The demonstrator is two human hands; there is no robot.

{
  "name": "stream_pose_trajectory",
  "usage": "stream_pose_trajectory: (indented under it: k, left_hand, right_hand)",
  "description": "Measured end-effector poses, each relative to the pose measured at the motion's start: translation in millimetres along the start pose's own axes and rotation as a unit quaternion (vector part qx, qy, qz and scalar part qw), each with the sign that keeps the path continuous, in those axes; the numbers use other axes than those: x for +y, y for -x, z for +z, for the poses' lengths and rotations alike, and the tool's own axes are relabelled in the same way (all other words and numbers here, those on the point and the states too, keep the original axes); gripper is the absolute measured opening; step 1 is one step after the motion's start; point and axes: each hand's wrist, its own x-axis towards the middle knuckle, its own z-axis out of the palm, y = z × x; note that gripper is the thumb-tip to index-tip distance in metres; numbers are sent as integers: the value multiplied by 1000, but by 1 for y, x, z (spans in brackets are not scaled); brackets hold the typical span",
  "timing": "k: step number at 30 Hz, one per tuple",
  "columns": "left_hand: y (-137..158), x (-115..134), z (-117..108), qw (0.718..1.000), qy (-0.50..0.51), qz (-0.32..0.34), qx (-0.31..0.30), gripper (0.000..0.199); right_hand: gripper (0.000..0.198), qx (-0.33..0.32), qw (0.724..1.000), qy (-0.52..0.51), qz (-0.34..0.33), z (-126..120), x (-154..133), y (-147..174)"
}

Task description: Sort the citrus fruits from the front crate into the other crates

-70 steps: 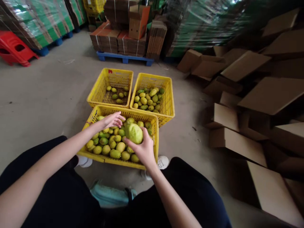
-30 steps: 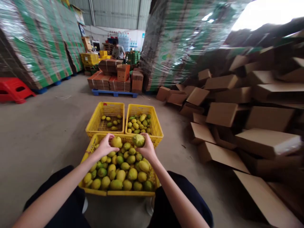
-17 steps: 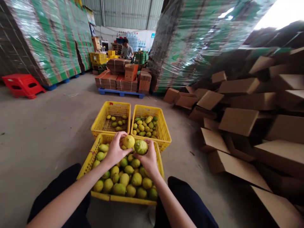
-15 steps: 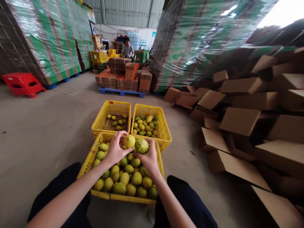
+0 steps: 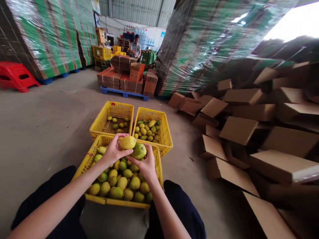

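Note:
My left hand (image 5: 113,151) is closed around a yellow lemon (image 5: 127,142), which lies on its side with its tip towards the right. In my right hand (image 5: 147,162) is a greener lemon (image 5: 139,151), gripped between thumb and fingers. The two lemons are close together, above the near yellow crate (image 5: 119,202). That crate holds many green-yellow lemons (image 5: 122,183). Just beyond it stand two more yellow crates: the far left crate (image 5: 96,123) has several lemons on its bottom, and the far right crate (image 5: 165,132) has a larger heap.
Open cardboard boxes (image 5: 239,129) lie piled on the right. A blue pallet (image 5: 124,93) with flattened cartons stands ahead; behind it is another person (image 5: 135,46). A red stool (image 5: 18,76) is at left. Wrapped green stacks (image 5: 50,36) rise on both sides.
Both lemons have been turned in my fingers; the yellow one now shows its side. My view has swung slightly right, so the scene sits further left.

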Motion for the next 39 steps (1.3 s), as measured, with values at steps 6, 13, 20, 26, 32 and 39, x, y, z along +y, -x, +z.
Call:
stream_pose_trajectory:
  k: [6,13,20,26,32,39]
  left_hand:
    - [1,1,-5,991,-131,26,-15,56]
    - [3,7,0,1000,17,-2,-10,65]
    - [-2,8,-9,982,159,-99,-15,52]
    - [0,6,-22,943,223,-237,-65,34]
    - [4,9,-26,919,217,-328,-28,26]
    - [20,-4,-6,928,234,-288,30,28]
  right_hand:
    - [60,41,999,-9,-8,-8,1,-3]
    - [63,84,995,2,-60,-14,4,-9]
    - [79,44,984,-175,11,-17,-11,-7]
    - [48,-36,937,-288,192,-11,-1,-2]
    - [47,-125,900,-311,279,-5,5,-1]
    - [46,-82,909,-317,257,14,11,10]
